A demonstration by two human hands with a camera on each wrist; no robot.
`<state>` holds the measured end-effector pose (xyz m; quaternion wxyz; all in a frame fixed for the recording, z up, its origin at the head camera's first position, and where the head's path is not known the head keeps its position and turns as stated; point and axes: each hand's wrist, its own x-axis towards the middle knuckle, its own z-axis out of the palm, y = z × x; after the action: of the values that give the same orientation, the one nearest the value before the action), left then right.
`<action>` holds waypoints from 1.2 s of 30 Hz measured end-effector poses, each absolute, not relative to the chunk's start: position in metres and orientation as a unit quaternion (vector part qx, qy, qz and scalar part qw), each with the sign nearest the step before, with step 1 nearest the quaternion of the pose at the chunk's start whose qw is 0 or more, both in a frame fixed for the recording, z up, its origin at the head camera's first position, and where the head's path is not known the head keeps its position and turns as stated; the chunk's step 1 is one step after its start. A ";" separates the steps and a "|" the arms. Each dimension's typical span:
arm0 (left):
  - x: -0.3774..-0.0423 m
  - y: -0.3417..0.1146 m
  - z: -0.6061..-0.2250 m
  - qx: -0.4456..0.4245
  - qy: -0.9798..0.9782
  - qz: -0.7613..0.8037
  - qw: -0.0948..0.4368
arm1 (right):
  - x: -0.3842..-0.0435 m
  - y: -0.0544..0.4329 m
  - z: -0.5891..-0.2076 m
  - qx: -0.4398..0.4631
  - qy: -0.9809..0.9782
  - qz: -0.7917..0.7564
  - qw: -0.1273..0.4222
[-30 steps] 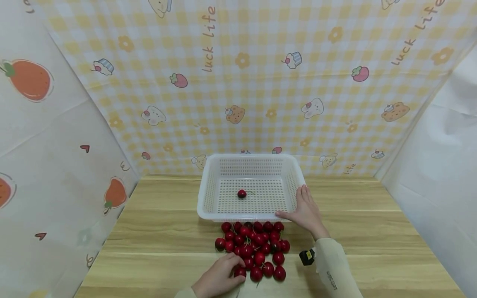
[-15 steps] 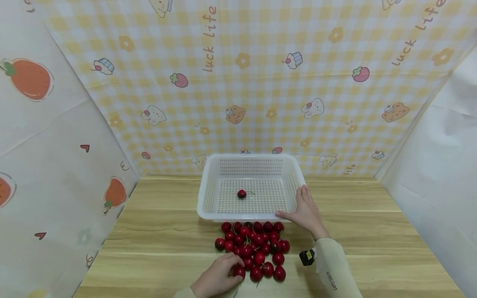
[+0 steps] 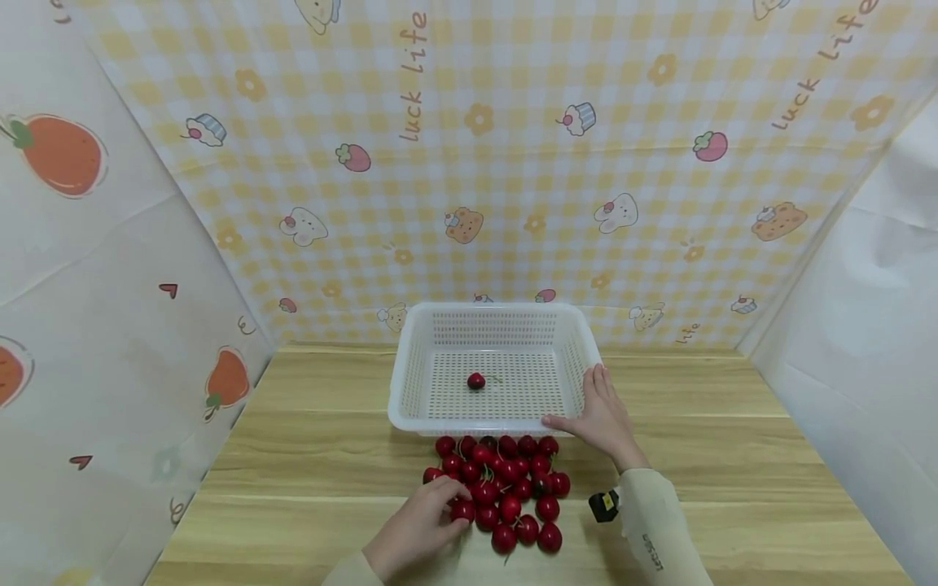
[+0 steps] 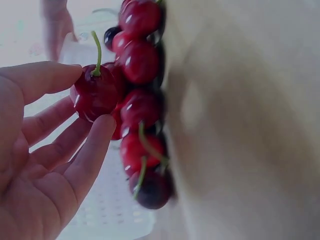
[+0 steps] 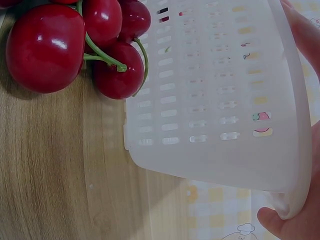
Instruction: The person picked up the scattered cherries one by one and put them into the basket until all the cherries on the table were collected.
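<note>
Between thumb and fingertips my left hand (image 3: pixel 416 525) pinches a dark red cherry (image 4: pixel 96 94), its green stem pointing up in the left wrist view. That cherry is at the left edge of a cluster of cherries (image 3: pixel 510 509) lying on the table in front of the basket. My right hand (image 3: pixel 602 417) holds the near right corner of a white perforated plastic basket (image 3: pixel 469 425), thumb on the front rim and fingers along the right side. Inside the basket lies a single cherry (image 3: pixel 476 381) with a stem.
The wooden table (image 3: pixel 315 456) meets a yellow checked cloth backdrop (image 3: pixel 513 187) right behind the basket. White printed cloth (image 3: pixel 124 268) hangs at the left side. A small black device (image 3: pixel 604 506) sits at the right wrist.
My left hand has moved slightly up and away from the front with the cherry, from the cluster's lower left corner toward its left side. The right hand and basket have stayed still.
</note>
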<state>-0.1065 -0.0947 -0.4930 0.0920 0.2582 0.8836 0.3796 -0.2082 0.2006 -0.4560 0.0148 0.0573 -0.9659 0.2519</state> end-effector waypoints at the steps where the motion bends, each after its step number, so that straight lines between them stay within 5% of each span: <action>1: -0.108 -0.096 -0.492 0.265 0.884 0.377 0.078 | -0.208 0.201 -0.456 0.057 -0.966 0.252 0.015; 25: -0.170 -0.101 -0.400 0.347 0.887 0.280 -0.115 | -0.209 0.201 -0.457 0.057 -0.966 0.252 0.012; 36: -0.219 -0.086 -0.374 0.342 0.893 0.251 -0.151 | -0.208 0.201 -0.456 0.057 -0.966 0.252 0.010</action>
<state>-0.2189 -0.0858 -0.3739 -0.1511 0.3423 0.8927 0.2511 -0.2076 0.2009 -0.4561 0.0101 0.0572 -0.9659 0.2521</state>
